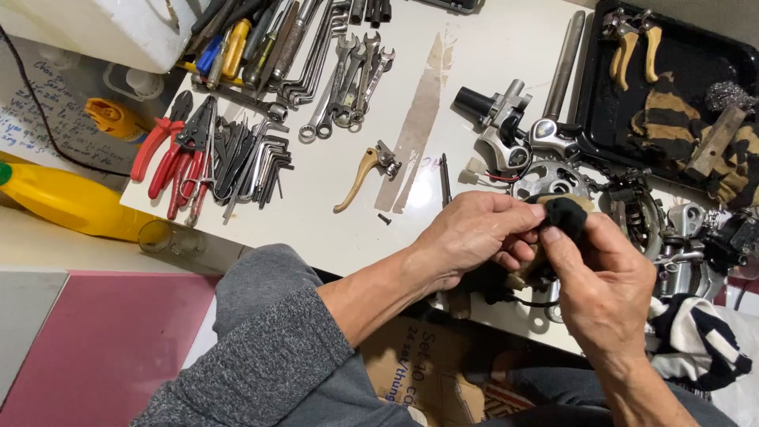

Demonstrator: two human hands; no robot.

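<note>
Black rag [564,213] between both hands.

A single camera, worn on the person's head, looks steeply down from close above the white worktable [490,55], whose edge runs slantwise through the picture. The left hand [474,233] and right hand [605,277] sit nearest, low and right of centre, with both forearms reaching in from the bottom. Tools lie farther off, toward the top. No second view shares the scene.
</note>
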